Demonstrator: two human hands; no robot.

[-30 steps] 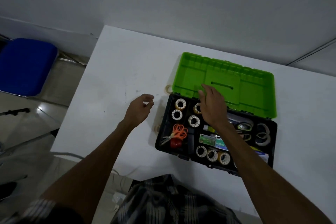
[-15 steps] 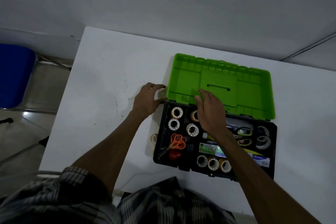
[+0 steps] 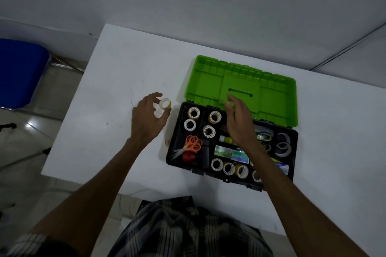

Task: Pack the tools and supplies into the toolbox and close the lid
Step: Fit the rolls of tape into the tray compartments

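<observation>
My left hand (image 3: 149, 120) pinches a tape roll (image 3: 165, 103) just left of the toolbox (image 3: 208, 170) — right hand (image 3: 240, 120) hovers relaxed over its compartments.

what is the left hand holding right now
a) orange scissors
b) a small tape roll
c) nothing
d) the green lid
b: the left hand pinches a small tape roll between thumb and fingertips over the table, left of the toolbox; the scissors lie inside the box.

left grip (image 3: 149, 120) pinching tape roll (image 3: 165, 103), right grip (image 3: 240, 121) flat over open toolbox (image 3: 179, 146)
</observation>
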